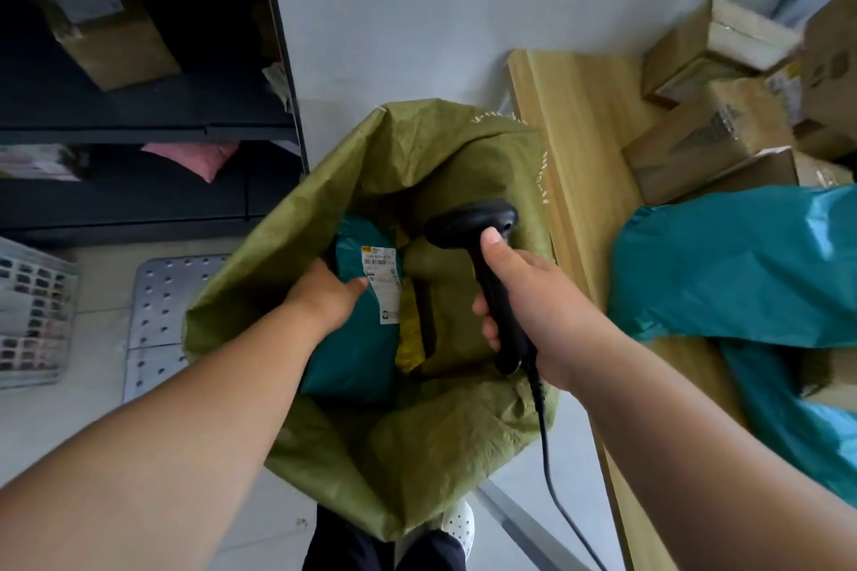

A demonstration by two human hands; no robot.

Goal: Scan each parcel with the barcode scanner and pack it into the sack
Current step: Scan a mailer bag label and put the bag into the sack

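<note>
Head view, looking down. An olive sack stands open at centre frame, its mouth spread wide. Inside it, left of centre, lies a teal parcel with its white label face up; olive and yellow packets lie beside it, deeper in the sack.

The left hand reaches into the mouth from lower left and grips the parcel at its upper left edge. The thumb lies on the face, touching the label's edge, and the fingers are curled out of sight behind the parcel.

The right hand, right of centre above the sack's right side, is closed round the handle of a black scanner. The thumb tip rests just under the head and the fingers wrap the grip. The head points toward upper left over the sack. Its cable hangs toward the lower edge.

A wooden table runs down the right, touching the sack, and carries cardboard boxes at upper right and teal bags below them. Dark shelving fills the upper left.
</note>
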